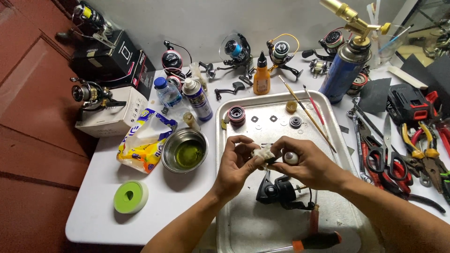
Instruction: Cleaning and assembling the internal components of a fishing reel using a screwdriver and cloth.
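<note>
White cloth (261,153) is pinched in the left hand (236,161) against a small reel part (290,158) gripped by the right hand (307,161), above a metal tray (243,220) holding a black reel (276,192).

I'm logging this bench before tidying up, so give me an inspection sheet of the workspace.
Surface: white table, metal tray on it.
Job's things: left hand and right hand hold a small reel part with a white cloth; black reel body lies below.
Clutter: steel bowl, spray can, blue gas torch, pliers, scissors.
Grippers: both hands closed on the work.
Cables: nothing seen.
Surroundings: spinning reels along the wall.
</note>
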